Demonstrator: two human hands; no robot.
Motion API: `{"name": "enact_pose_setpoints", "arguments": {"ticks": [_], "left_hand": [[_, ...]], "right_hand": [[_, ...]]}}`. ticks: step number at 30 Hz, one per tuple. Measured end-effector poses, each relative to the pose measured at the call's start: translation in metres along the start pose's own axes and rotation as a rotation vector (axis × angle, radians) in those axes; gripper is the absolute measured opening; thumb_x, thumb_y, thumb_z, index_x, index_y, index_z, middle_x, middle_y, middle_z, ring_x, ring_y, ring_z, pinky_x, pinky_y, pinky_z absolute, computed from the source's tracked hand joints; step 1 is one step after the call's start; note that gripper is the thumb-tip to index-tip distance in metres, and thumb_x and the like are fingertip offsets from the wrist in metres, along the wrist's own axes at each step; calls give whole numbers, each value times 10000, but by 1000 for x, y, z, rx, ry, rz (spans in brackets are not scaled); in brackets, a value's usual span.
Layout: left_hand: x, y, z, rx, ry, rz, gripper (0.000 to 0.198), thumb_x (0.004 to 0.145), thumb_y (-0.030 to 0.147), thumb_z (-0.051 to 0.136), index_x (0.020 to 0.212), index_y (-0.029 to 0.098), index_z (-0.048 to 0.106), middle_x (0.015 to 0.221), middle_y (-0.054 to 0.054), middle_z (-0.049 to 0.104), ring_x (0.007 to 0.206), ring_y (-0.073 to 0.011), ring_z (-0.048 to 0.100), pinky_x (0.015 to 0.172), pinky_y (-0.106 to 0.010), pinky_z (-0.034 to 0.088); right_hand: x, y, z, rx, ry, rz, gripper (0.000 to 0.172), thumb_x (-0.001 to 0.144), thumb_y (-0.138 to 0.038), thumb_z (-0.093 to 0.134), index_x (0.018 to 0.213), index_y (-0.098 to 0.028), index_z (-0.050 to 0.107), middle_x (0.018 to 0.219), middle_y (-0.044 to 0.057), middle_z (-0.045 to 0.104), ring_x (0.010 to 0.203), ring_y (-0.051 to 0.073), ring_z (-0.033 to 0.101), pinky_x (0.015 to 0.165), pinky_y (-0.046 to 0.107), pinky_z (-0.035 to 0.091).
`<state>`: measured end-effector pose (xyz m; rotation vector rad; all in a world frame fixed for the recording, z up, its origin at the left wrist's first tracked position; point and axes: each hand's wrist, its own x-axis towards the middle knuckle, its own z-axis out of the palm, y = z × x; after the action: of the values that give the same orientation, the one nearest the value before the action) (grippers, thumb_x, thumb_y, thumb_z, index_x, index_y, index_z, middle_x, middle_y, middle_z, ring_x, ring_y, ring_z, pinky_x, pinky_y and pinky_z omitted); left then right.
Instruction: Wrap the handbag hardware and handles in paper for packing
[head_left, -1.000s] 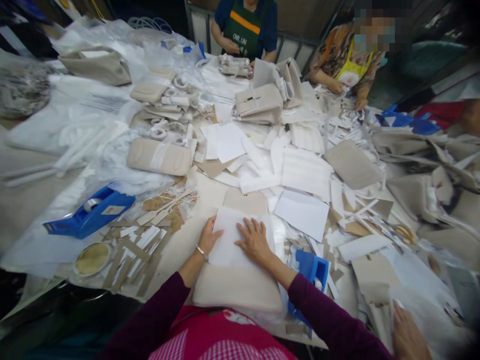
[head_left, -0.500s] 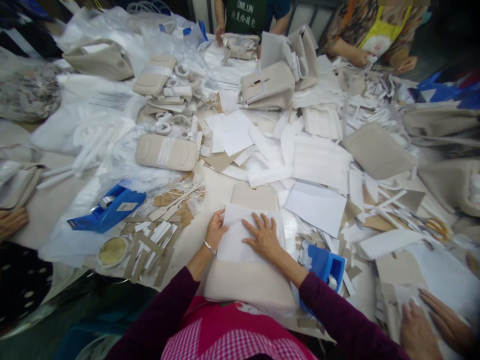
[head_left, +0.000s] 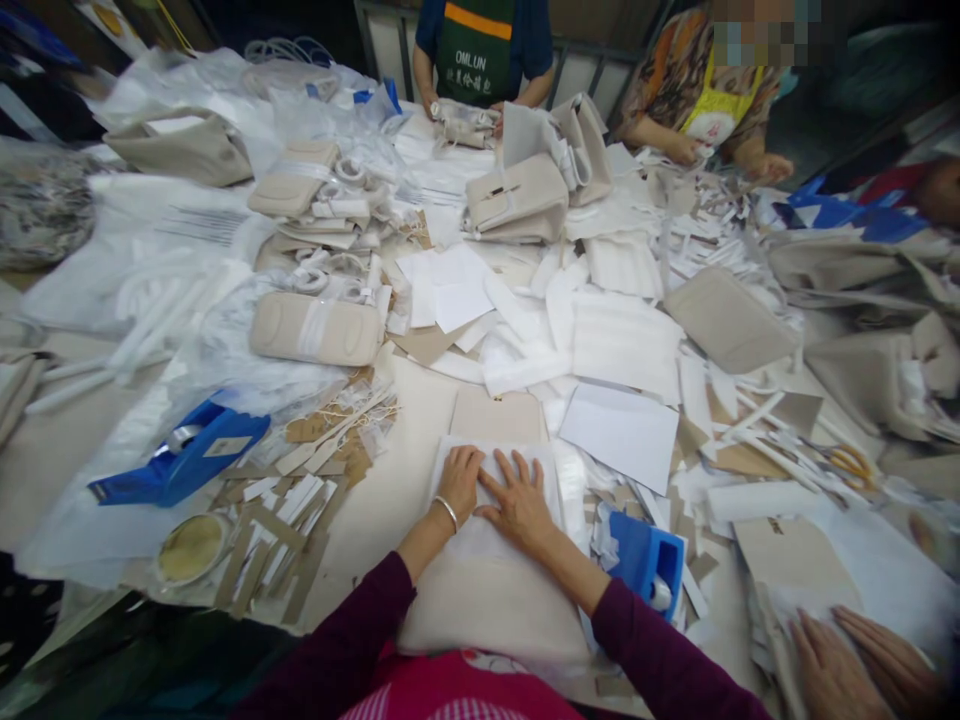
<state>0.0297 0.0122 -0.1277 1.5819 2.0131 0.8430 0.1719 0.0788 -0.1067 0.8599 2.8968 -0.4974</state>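
Note:
A beige handbag (head_left: 491, 605) lies flat at the table's near edge, its flap (head_left: 499, 415) showing at the far end. Over its middle rests a thin white sheet (head_left: 480, 540). My right hand (head_left: 519, 500) presses flat on the sheet with its fingers spread. Beside it, my left hand (head_left: 459, 485), with a bangle at the wrist, also lies on the sheet, fingers stretched out and close to the right thumb. Neither hand grips anything. Just right of the bag stands a blue tape dispenser (head_left: 643, 560).
At left are another blue tape dispenser (head_left: 187, 450), a round tub (head_left: 191, 548) and card strips (head_left: 277, 540). Beyond lie white paper (head_left: 622, 435), foam pieces and beige bags (head_left: 517, 195). Scissors (head_left: 847, 465) lie right. A co-worker's hands (head_left: 862, 650) work at lower right; two people stand opposite.
My left hand has moved from the sheet's left edge inward onto the sheet, beside my right hand. The right hand stays spread on it. The view has shifted slightly.

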Motion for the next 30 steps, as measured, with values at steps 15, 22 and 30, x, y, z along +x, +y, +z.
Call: {"name": "enact_pose_setpoints", "arguments": {"ticks": [15,22,30], "left_hand": [[1,-5,11,294,52,-154,430,794,475,564,1083,165,489,993,-96,502,952,-268,436,846,-424,361],[5,-2,4,423,25,-139,396,819,517,495,973,153,529,959,-98,510,916,-262,454,798,-391,379],[11,-3,4,448,42,-125,406,841,509,431,978,144,545,989,-111,540,902,-272,457,789,-392,381]], "right_hand": [[23,35,-12,-50,49,150,433,785,-553,557,969,-163,523,955,108,524,934,256,447,854,409,333],[29,45,-21,-50,-10,135,538,730,-652,550,945,-159,542,991,119,540,937,256,472,836,398,356],[27,51,-14,-30,52,125,680,656,-749,530,990,-157,520,966,107,562,924,262,492,812,422,373]]}}
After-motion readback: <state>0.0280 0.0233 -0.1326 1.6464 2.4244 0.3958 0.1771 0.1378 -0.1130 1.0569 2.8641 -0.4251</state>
